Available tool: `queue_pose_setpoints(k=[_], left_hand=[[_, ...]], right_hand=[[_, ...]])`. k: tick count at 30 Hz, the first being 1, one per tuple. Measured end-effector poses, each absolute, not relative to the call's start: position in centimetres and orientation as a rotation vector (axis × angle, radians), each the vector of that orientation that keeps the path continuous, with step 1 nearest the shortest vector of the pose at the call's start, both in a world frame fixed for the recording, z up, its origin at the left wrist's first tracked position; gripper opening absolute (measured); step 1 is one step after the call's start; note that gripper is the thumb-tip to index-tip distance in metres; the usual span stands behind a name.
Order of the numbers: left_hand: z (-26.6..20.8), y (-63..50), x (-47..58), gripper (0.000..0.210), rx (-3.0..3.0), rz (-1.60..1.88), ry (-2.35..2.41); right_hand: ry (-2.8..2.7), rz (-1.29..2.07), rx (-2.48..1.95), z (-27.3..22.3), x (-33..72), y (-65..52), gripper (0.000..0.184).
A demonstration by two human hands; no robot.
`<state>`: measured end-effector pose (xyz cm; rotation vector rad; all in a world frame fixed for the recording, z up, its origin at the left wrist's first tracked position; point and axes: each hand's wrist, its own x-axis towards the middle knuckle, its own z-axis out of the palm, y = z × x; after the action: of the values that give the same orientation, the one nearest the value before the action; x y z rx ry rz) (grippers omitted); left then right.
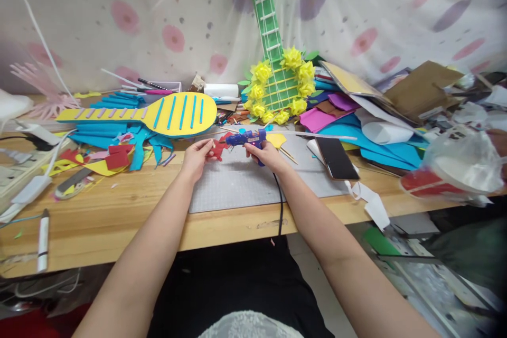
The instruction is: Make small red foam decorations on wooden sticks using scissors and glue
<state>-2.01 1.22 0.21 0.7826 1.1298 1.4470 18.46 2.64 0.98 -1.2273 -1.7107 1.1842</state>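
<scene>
In my right hand (267, 154) I hold a blue glue gun (247, 139), its nozzle pointing left. A long whitish glue stick (317, 135) sticks out of its back, and a black cord (280, 203) hangs over the table edge. My left hand (197, 158) is closed in a pinch at a small cut piece of red paper (217, 152), just left of the nozzle. A thin pale bit shows at those fingertips, too small to name. Both hands are above a grey cutting mat (237, 190).
A yellow paper guitar (180, 113) lies behind my left hand. Upright at the back stands a green guitar (273, 84) ringed with yellow flowers. A phone (338, 158), blue paper sheets (390, 153) and a bagged red-and-white tub (439, 179) occupy the right; paper scraps (119, 158) and a marker (43, 243) the left.
</scene>
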Motion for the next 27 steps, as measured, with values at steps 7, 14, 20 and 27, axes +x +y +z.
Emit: queue_pose_setpoints(k=[7,14,20,27], left_hand=[[0.15,1.19,-2.03,0.028,0.777,1.419,1.133],[0.33,1.11,-1.84,0.026,0.779,1.405,1.141],[0.19,1.14,-1.87,0.026,0.794,1.402,1.139],[0.41,1.01,-1.75,0.028,0.824,1.380,1.148]], right_hand=[[-1.767,1.169,-1.291,0.89,18.11,2.62,0.046],[-1.804,1.135,-1.319,0.98,18.08,2.58,0.045],[-1.808,1.124,-1.352,1.16,18.07,2.48,0.044],[-1.814,1.109,-1.347,0.91,18.10,2.57,0.045]])
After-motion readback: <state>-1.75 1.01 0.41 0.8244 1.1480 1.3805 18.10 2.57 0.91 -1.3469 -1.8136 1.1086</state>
